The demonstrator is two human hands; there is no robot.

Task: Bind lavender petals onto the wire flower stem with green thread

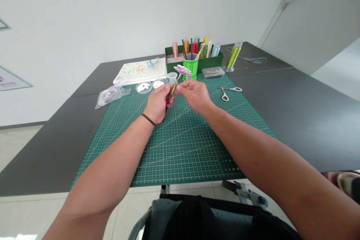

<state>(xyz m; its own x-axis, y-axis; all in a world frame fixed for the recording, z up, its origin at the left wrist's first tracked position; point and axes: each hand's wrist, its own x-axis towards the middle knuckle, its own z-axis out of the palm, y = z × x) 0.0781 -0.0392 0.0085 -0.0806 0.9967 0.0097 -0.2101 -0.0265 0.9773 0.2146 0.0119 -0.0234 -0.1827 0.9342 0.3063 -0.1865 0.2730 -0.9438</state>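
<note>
Lilac flower [182,69] — held between the hands [159,103] — above green cutting mat [180,150] (gridded).

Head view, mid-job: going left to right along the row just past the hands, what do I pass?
Clear plastic bag of lilac material → round clear dish of white pieces → second round clear dish of white pieces → small clear measuring cup → green cylindrical cup of sticks → flat clear plastic box → steel scissors with white handles
</note>
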